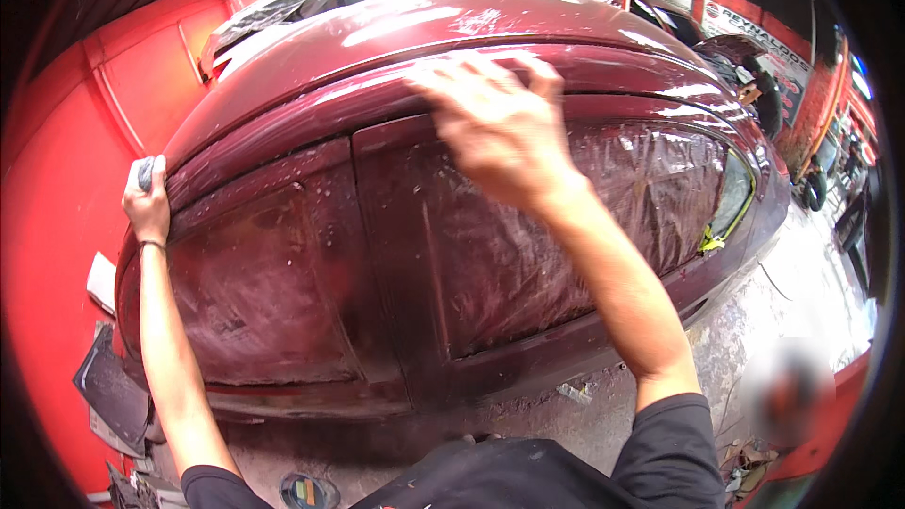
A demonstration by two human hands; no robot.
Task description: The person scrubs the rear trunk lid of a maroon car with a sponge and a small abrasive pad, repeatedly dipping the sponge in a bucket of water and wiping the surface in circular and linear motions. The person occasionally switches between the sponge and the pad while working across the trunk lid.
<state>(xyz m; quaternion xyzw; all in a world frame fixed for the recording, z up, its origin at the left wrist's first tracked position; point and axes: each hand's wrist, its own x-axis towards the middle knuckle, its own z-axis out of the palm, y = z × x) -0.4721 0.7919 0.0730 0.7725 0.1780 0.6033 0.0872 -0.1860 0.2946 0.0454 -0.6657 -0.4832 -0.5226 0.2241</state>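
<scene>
Along the near edge of the car roof (575, 24), likely stiff and slick, your right hand (495, 123) spreads (blurred, contact unclear); at the left end, your left hand (146, 205) clamps a grey pad (145, 173), probably soft, light, best pinched mid-body.

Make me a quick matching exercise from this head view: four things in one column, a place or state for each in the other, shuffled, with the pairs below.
1. Left hand
2. Right hand
3. Plastic film
4. Round tub

A. On the floor, at the lower edge of view
B. Blurred, at the roof edge
C. Gripping a grey wad
D. Wrinkled, on the maroon car's side

Pairs: 1-C; 2-B; 3-D; 4-A
</scene>
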